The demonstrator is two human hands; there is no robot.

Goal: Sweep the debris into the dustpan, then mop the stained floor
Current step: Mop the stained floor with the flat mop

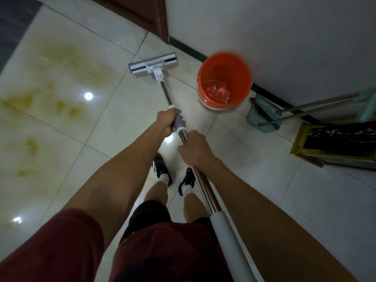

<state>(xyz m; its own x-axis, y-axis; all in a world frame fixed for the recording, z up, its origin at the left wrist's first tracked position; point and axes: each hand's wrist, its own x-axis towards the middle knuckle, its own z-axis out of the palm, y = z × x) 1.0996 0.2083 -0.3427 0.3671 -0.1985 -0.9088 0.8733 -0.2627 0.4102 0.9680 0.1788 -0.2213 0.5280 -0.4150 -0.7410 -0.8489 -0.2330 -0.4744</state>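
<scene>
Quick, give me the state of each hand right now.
Left hand: closed around the grey grip of the mop handle.
Right hand: closed around the metal shaft of the same handle, nearer the body.

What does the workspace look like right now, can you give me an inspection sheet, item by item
Surface: pale tiled floor; yellowish stains spread over the left tiles, not yet mopped.
Job's things: mop head flat on a tile right of the stains; dustpan and broom handles by the wall.
Clutter: orange bucket with debris inside; gold-framed dark box on the right.
Hands: left hand grips the grey sleeve of the mop handle; right hand grips the metal shaft nearer the body.
Cables: nothing seen.
Surroundings: white wall with dark skirting; brown door at top.
</scene>
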